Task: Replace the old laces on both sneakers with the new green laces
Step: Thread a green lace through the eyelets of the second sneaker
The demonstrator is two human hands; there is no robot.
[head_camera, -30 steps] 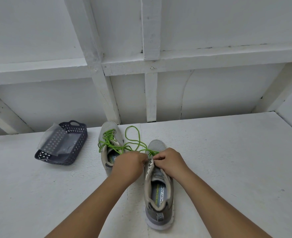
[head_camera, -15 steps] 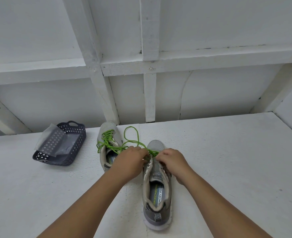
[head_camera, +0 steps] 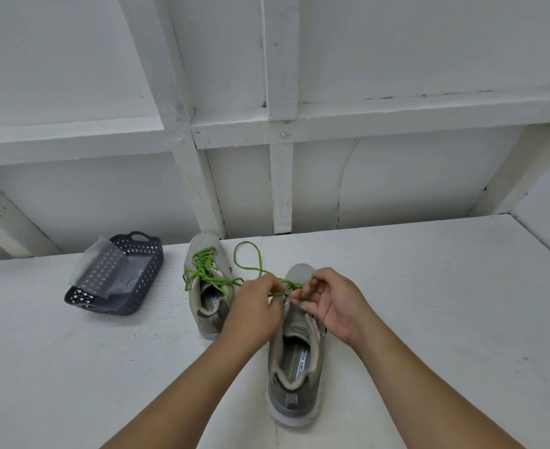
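both hands — left hand (head_camera: pixel 257 311), right hand (head_camera: pixel 333 303) — pinch the green lace (head_camera: pixel 251 265) over the near sneaker (head_camera: pixel 296 361)

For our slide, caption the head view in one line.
Both hands, left hand and right hand, thread a green lace through the near sneaker.

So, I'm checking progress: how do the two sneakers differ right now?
The far sneaker already has green lace criss-crossed up its eyelets; the near sneaker has lace only near its toe end. The far one lies untouched, while the left hand and right hand work a green lace over the near one. Both are grey, toes pointing away.
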